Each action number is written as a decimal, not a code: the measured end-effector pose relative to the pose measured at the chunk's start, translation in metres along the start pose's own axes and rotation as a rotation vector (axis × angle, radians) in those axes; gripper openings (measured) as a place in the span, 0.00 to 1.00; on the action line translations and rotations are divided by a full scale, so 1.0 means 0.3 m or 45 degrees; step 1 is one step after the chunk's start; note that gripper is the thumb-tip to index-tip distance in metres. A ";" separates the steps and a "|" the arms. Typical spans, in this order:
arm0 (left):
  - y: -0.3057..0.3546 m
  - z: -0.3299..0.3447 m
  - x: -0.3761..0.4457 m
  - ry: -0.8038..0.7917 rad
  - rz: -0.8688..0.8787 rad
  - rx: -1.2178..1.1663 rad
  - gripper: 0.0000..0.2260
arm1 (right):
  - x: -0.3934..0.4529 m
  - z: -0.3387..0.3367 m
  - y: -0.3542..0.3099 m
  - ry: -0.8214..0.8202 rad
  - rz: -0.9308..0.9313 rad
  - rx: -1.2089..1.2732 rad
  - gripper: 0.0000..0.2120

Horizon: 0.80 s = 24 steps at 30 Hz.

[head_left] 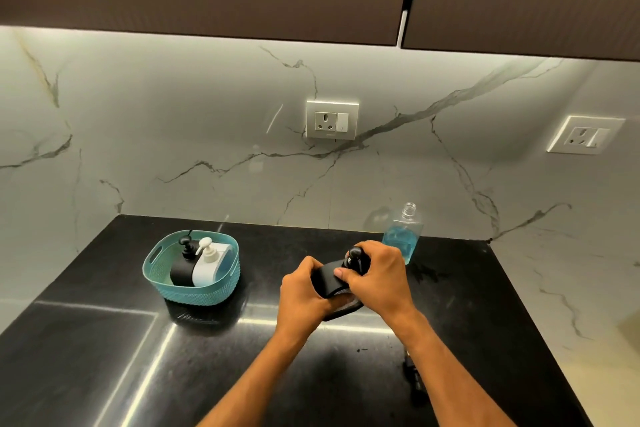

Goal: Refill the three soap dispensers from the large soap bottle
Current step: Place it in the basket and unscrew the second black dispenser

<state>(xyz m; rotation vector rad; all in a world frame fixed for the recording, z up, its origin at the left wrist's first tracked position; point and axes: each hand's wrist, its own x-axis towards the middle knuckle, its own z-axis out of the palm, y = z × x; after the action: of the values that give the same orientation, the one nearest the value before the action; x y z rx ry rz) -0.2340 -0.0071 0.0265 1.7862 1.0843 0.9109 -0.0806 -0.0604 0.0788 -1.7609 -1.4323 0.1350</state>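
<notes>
Basket [162, 282] left of dispenser [329, 279]

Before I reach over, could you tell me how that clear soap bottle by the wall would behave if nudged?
The clear soap bottle is uncapped and part full of blue liquid, so tipping would probably spill. It looks tall and narrow, likely easy to topple.

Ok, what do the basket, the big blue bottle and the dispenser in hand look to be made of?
Basket: teal plastic by the look, moulded woven texture, cut-out handle.
Large soap bottle: clear plastic or glass, can't tell which; blue liquid shows through, neck uncapped.
Black dispenser: matte black, likely plastic; left hand grips the body, right hand the pump.
</notes>
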 end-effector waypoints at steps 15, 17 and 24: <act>-0.032 -0.046 -0.053 -0.013 -0.012 0.058 0.25 | -0.002 -0.070 -0.058 -0.495 -0.108 0.106 0.29; -0.034 -0.049 -0.059 0.023 -0.018 0.035 0.24 | -0.002 -0.062 -0.081 -0.378 -0.122 -0.001 0.31; -0.023 -0.059 -0.070 0.044 -0.025 -0.025 0.25 | 0.017 -0.029 -0.134 -0.206 -0.085 -0.474 0.19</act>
<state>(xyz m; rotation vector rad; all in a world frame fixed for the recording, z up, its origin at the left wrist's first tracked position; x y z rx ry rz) -0.2594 -0.0196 0.0238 1.7468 1.1095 0.9409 -0.1044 -0.0610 0.1126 -2.0344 -1.7167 -0.0289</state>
